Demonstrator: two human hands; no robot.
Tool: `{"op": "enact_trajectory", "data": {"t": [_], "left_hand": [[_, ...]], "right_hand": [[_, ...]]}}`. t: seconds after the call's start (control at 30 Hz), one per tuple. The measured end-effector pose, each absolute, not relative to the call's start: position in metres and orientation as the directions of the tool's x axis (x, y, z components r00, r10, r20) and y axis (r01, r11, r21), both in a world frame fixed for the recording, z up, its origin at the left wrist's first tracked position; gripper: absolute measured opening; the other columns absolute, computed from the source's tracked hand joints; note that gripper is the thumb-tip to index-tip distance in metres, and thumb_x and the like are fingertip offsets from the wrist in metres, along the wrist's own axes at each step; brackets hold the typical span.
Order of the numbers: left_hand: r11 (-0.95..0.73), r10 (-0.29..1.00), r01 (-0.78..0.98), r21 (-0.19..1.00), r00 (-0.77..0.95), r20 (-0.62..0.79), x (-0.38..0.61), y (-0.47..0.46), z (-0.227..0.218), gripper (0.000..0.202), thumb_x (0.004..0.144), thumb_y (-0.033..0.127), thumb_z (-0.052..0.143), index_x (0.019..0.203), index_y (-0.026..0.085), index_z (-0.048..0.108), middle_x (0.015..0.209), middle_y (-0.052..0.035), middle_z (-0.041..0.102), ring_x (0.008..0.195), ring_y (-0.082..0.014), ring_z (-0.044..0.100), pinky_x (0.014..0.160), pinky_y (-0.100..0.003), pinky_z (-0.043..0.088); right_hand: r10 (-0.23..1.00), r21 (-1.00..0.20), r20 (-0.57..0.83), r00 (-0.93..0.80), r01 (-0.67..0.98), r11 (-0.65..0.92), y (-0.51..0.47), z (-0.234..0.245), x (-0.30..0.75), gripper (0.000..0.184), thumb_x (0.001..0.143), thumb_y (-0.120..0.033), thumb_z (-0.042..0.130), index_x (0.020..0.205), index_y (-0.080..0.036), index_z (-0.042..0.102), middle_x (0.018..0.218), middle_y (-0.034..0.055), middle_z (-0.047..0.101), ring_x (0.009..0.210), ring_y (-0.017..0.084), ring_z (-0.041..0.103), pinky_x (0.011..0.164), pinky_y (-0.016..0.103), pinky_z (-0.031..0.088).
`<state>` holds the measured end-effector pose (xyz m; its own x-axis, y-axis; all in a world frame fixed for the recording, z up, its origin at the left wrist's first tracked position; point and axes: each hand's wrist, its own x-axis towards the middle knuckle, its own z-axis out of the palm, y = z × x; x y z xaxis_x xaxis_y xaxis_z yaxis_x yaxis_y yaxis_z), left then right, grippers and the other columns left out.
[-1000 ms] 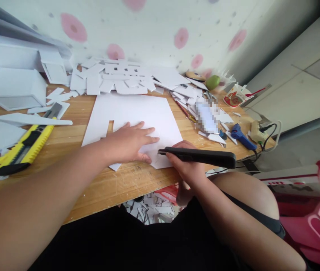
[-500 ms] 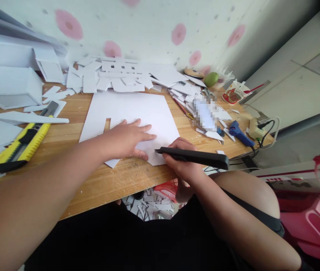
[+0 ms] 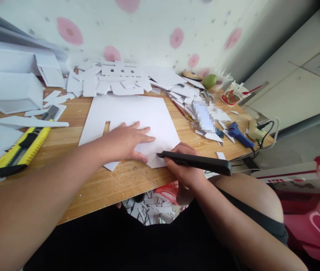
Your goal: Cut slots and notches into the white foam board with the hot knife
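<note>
A white foam board (image 3: 131, 109) with a narrow slot cut through it lies flat near the front of the wooden table (image 3: 92, 195). My left hand (image 3: 128, 141) rests on the board, fingers spread and palm down. My right hand (image 3: 185, 163) is closed around a black utility knife (image 3: 199, 162), its handle slanting off to the right. The blade tip is at the board's surface, just right of my left thumb, beside a faint line. My right fingers hide part of the board's right corner.
At left lie a yellow box cutter (image 3: 21, 150) and a folded white model piece (image 3: 14, 92). White offcuts (image 3: 120, 81) pile along the wall. To the right are scissors (image 3: 206, 95), a blue glue gun (image 3: 240, 134), a power strip (image 3: 256, 130) and a paper cup (image 3: 232, 94).
My right hand and the knife have shifted slightly right and down in the view. My left hand stays spread on the board. The whole view has tilted a little.
</note>
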<state>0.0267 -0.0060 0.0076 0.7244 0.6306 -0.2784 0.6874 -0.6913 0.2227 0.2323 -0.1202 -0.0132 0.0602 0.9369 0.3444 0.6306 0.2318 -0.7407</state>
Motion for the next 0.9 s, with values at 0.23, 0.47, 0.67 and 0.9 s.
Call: {"op": "enact_trajectory", "data": {"t": [0.23, 0.47, 0.67, 0.9], "left_hand": [[-0.700, 0.621, 0.676, 0.230, 0.735, -0.272, 0.025, -0.005, 0.007, 0.081, 0.082, 0.067, 0.070, 0.153, 0.041, 0.042, 0.168, -0.0032, 0.025, 0.156, -0.0399, 0.014, 0.119, -0.067, 0.020], [-0.696, 0.619, 0.677, 0.239, 0.735, -0.278, 0.025, -0.002, 0.003, 0.085, 0.080, 0.072, 0.069, 0.154, 0.041, 0.040, 0.169, -0.0020, 0.023, 0.157, -0.0396, 0.011, 0.121, -0.066, 0.016], [-0.695, 0.621, 0.679, 0.237, 0.733, -0.277, 0.024, -0.002, 0.002, 0.085, 0.080, 0.072, 0.069, 0.154, 0.041, 0.040, 0.168, -0.0027, 0.023, 0.157, -0.0403, 0.011, 0.120, -0.067, 0.017], [-0.704, 0.618, 0.673, 0.225, 0.737, -0.272, 0.021, -0.002, 0.001, 0.085, 0.081, 0.071, 0.069, 0.154, 0.040, 0.039, 0.169, -0.0033, 0.023, 0.157, -0.0394, 0.011, 0.120, -0.067, 0.016]], "right_hand": [[0.941, -0.725, 0.330, 0.074, 0.658, 0.203, -0.128, -0.014, 0.239, 0.018, 0.072, -0.020, 0.064, 0.058, -0.021, 0.054, 0.065, 0.0006, 0.061, 0.061, 0.014, 0.058, 0.058, 0.026, 0.044], [0.941, -0.746, 0.333, 0.064, 0.628, 0.221, -0.138, -0.014, 0.248, 0.016, 0.074, -0.018, 0.065, 0.060, -0.021, 0.058, 0.067, 0.0010, 0.063, 0.063, 0.015, 0.060, 0.060, 0.027, 0.047], [0.942, -0.750, 0.326, 0.078, 0.628, 0.208, -0.147, -0.015, 0.257, 0.016, 0.074, -0.017, 0.067, 0.061, -0.021, 0.059, 0.071, 0.0013, 0.064, 0.065, 0.015, 0.062, 0.061, 0.028, 0.048], [0.939, -0.759, 0.334, 0.079, 0.613, 0.218, -0.153, -0.013, 0.262, 0.016, 0.077, -0.015, 0.068, 0.063, -0.021, 0.062, 0.071, 0.0013, 0.066, 0.066, 0.016, 0.063, 0.064, 0.030, 0.050]]}}
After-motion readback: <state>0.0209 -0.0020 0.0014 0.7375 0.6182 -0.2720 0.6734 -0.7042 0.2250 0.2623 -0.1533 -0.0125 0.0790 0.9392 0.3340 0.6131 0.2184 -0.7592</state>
